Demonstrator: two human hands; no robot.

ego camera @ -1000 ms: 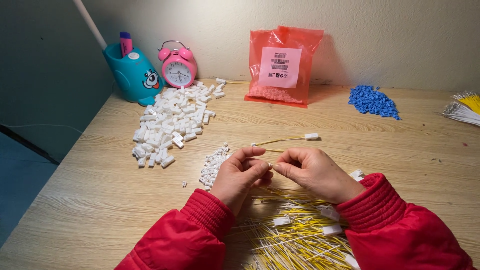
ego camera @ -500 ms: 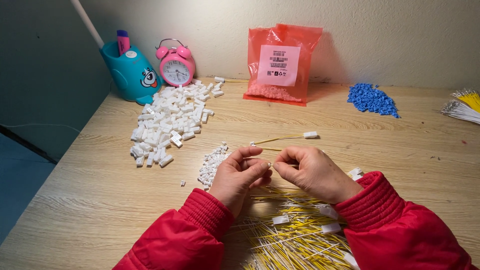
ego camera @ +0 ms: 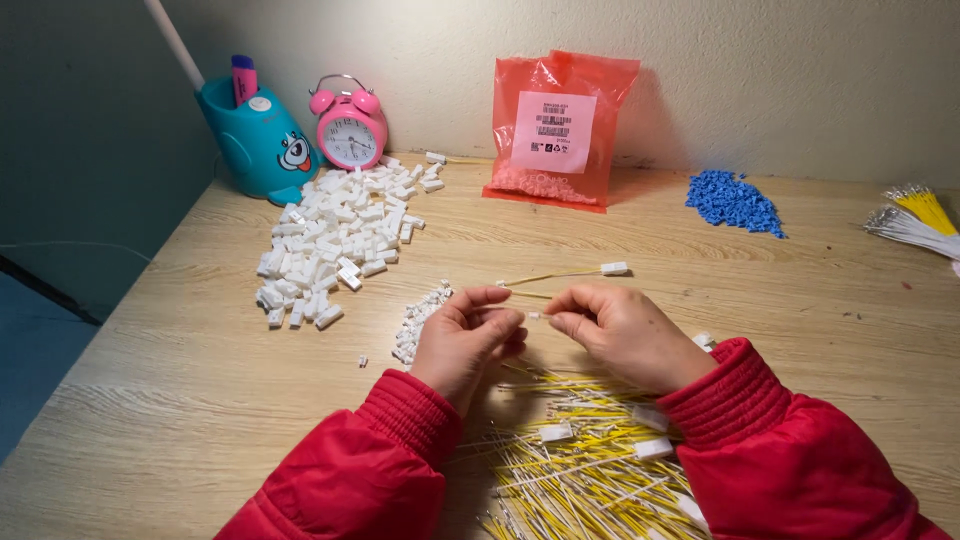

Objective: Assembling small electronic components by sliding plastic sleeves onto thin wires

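Observation:
My left hand (ego camera: 468, 338) and my right hand (ego camera: 622, 334) meet over the wooden table (ego camera: 180, 400), fingertips almost touching. Between them they pinch a thin yellow wire (ego camera: 512, 293) and a tiny white connector (ego camera: 536, 316). A finished yellow wire with a white plug (ego camera: 612, 269) lies just beyond the fingers. A heap of yellow wires with white plugs (ego camera: 570, 470) lies under my wrists. A small cluster of white connectors (ego camera: 418, 320) sits left of my left hand. Both sleeves are red.
A large pile of white connector housings (ego camera: 340, 240) lies at the back left. Behind it stand a teal pen holder (ego camera: 258, 140) and a pink alarm clock (ego camera: 350, 125). A red plastic bag (ego camera: 560, 125) leans on the wall. Blue parts (ego camera: 732, 200) and wire bundles (ego camera: 915, 220) lie right.
Both hands stay in nearly the same place; the fingers shift slightly on the wire and connector. Nothing else on the table has moved.

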